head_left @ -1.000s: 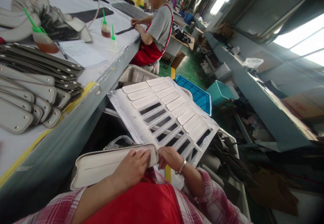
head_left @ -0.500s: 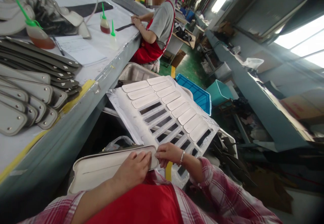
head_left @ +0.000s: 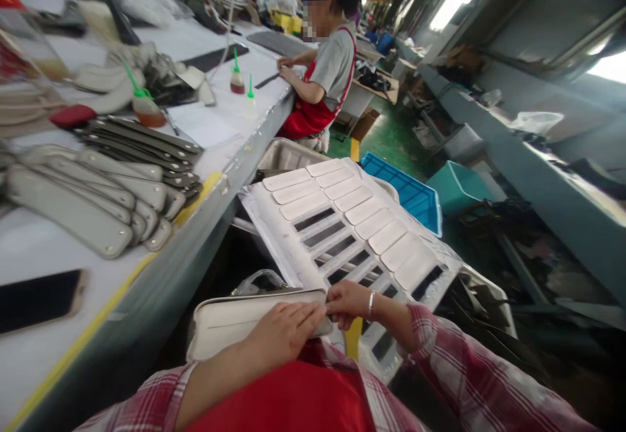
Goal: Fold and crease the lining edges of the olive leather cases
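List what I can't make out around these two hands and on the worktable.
- Head view: the surface of the long, white, rounded-corner piece under the left hand, which covers it.
- Head view: the right hand's exact grip at the piece's end; its own curled fingers hide it.
- Head view: the rest of the flat, black-screened, gold-edged phone, cut off by the left edge.
- Head view: any writing on the white paper sheet; too blurred.
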A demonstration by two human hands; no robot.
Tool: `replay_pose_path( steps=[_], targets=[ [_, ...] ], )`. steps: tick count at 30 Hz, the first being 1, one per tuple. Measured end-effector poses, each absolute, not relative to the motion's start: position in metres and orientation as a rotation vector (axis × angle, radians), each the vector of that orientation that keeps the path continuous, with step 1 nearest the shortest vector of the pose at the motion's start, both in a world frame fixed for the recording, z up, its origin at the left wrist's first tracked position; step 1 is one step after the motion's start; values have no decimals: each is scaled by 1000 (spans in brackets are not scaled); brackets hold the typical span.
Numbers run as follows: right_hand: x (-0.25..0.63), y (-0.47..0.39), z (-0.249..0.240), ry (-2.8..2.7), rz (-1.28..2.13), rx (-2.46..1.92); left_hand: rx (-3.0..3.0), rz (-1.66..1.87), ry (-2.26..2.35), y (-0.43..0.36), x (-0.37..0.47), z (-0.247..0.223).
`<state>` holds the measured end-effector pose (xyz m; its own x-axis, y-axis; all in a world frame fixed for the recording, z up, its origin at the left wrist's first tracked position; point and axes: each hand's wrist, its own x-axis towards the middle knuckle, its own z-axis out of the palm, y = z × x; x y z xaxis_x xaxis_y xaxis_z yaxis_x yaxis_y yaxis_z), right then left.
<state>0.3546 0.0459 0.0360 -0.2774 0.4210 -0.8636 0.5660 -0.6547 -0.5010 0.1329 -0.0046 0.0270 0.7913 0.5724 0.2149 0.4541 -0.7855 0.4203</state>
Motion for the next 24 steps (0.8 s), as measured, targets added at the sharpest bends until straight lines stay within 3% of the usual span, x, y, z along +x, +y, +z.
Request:
replay_pose_path(
  steps=[2, 6, 13, 19, 24],
  targets=[
    [354, 45, 36, 1338, -2011, 1819, 2405, 649, 894, -13, 96, 41],
    [355, 46, 36, 1420, -1927, 1743, 1515, 921, 1676, -34, 13, 52],
    [357, 45, 41, 1398, -1828, 1636, 801, 684, 1181, -37, -27, 0],
    [362, 53, 32, 1375, -1809, 1532, 834, 444, 1211, -22, -22, 21],
    [363, 61, 29, 1341, -1987, 1450, 822, 317, 1298, -19, -21, 28]
  ],
)
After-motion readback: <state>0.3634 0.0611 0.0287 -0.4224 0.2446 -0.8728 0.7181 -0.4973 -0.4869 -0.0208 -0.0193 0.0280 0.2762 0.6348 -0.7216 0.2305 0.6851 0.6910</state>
